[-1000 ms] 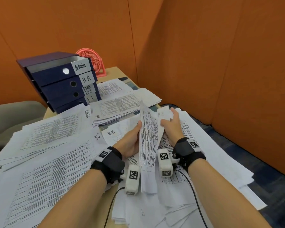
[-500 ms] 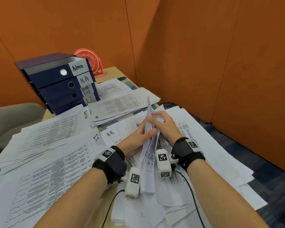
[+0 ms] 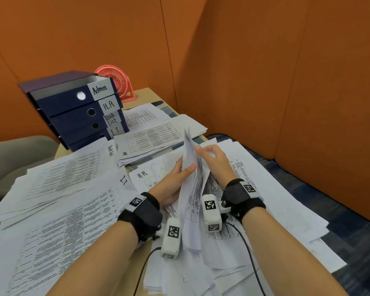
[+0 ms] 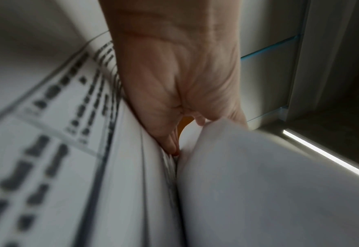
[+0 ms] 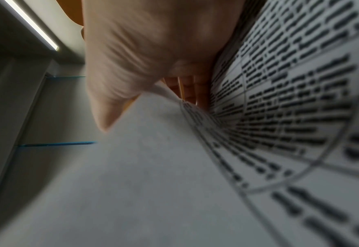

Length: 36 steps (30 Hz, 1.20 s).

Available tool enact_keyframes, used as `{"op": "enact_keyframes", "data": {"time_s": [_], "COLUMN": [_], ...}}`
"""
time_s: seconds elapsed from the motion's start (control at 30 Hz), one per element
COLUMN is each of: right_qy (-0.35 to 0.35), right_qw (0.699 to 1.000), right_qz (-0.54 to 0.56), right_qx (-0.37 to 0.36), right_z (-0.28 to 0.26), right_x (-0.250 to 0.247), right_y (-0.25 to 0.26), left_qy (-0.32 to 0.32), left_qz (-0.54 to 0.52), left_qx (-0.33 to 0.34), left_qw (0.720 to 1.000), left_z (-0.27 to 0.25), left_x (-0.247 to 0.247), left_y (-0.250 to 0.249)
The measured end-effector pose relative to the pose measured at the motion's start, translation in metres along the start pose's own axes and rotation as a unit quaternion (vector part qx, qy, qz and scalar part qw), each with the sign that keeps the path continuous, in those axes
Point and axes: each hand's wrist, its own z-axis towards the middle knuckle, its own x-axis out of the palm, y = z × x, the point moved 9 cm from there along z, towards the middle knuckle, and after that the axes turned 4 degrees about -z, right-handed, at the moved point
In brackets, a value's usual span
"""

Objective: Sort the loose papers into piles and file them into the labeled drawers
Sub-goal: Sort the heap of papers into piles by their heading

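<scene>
Head view: my left hand [image 3: 175, 180] and right hand [image 3: 214, 161] pinch a sheet [image 3: 190, 189] upright over the loose papers [image 3: 265, 189], long axis running away from me; drawers [image 3: 77, 112] read Admin, H.R, Task List, I.T. Left wrist view: thumb and fingers [image 4: 172, 147] clamp the paper edge. Right wrist view: blurred printed table, unreadable.

A second ago the sheet [image 3: 190, 189] faces up between the hands, printed side showing and bowed only a little. Now it stands folded nearly on edge, its two halves brought close together and its top corner pointing up. The left hand [image 3: 175, 180], earlier on the sheet's left edge, now lies against the folded left face with its thumb pressing there. The right hand [image 3: 214, 161], earlier at the top right corner, now holds the right half lower down, fingers curled at the upper edge.
</scene>
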Motion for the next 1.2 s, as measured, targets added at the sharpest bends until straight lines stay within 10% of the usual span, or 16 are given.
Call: {"op": "enact_keyframes", "data": {"time_s": [0.9,1.2], "right_qy": [-0.107,0.024], "right_qw": [0.986,0.998], "right_qz": [0.110,0.052], "right_qx": [0.058,0.025], "right_z": [0.002,-0.001], "right_x": [-0.022,0.003], "right_y": [-0.013,-0.002], "left_qy": [-0.082,0.026], "left_qz": [-0.035,0.041], "left_qx": [-0.050,-0.020], "left_qw": [0.995,0.999], "left_z": [0.006,0.012], "left_x": [-0.026,-0.005], "left_y": [0.017,0.018]}}
